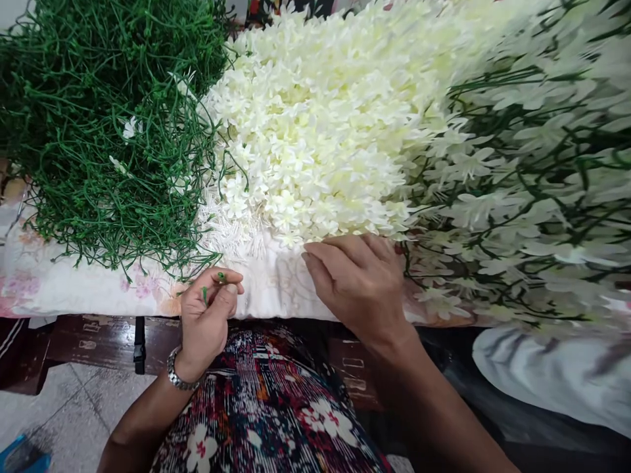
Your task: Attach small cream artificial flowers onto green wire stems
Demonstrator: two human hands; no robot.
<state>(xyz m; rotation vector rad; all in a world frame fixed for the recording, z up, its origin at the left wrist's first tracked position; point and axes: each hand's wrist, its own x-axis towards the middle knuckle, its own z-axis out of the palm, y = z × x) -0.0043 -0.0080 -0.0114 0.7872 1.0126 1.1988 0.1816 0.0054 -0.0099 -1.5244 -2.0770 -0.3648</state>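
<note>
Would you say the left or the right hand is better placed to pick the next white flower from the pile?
Probably the right hand: it rests at the white flower pile, while the left hand pinches a green stem.

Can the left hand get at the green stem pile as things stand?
Probably yes. The left hand sits at the cloth's near edge, pinching a small green stem piece, and the green stem pile lies just up and left of it with nothing between. The pinched fingers would have to let go first.
</note>
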